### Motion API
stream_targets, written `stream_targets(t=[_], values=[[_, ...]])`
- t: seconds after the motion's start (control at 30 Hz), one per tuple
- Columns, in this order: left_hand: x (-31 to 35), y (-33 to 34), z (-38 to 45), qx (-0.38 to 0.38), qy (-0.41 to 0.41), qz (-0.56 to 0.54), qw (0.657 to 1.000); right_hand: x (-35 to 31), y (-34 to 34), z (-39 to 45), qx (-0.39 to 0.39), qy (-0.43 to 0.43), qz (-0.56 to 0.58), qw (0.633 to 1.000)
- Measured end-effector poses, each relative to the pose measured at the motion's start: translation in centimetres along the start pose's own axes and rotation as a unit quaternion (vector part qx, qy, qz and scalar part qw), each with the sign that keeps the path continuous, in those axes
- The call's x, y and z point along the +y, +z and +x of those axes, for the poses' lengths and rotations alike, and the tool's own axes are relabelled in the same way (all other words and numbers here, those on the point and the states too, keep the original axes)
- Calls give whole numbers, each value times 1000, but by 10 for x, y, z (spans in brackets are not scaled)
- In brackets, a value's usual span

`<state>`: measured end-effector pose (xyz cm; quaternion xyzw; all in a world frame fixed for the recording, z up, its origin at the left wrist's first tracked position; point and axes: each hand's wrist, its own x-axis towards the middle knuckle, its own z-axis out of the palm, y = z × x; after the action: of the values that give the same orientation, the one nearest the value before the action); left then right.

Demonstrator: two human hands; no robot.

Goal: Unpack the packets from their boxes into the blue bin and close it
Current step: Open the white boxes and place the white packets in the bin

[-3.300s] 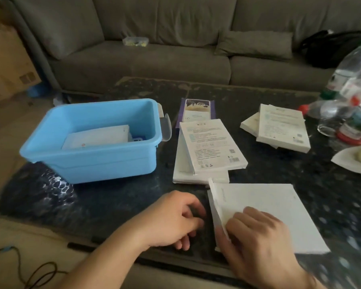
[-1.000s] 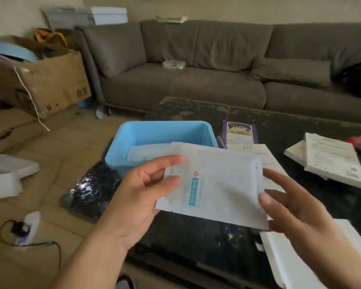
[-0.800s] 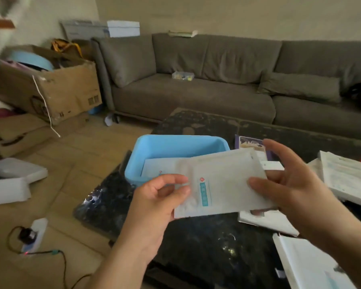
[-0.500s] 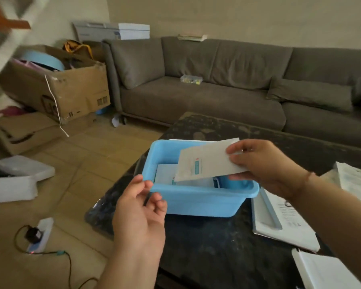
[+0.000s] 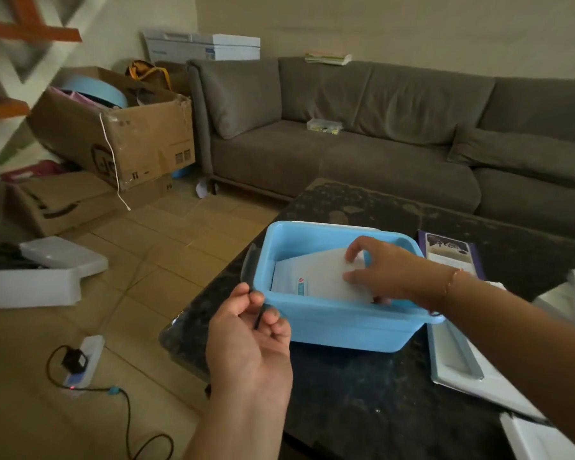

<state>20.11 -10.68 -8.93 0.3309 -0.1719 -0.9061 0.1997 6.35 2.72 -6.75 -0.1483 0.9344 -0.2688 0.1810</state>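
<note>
Pinching the packet (image 5: 322, 277) flat inside the bin (image 5: 339, 330), the right hand (image 5: 384, 272) lowers it there — the left hand (image 5: 248, 340), loosely curled and holding nothing, waits at the rim.

A dark, speckled stone-topped table (image 5: 362, 393) carries an open light-blue plastic bin (image 5: 339, 327), which stands just beyond the left hand (image 5: 249, 343) and under the right hand (image 5: 385, 273). A purple-edged printed card (image 5: 452, 250) lies flat beyond the right wrist. Flat white cardboard boxes (image 5: 458, 370) lie beneath the right forearm, touching the bin's near right corner.
</note>
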Motion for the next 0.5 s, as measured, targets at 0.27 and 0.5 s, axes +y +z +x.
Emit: stream_targets(t=[0.27, 0.5], values=[[0, -2, 1, -5, -2, 1, 1000, 6, -15, 1, -36, 57, -126, 990], [-5, -3, 3, -13, -8, 19, 1000, 7, 1, 17, -78, 97, -62, 990]])
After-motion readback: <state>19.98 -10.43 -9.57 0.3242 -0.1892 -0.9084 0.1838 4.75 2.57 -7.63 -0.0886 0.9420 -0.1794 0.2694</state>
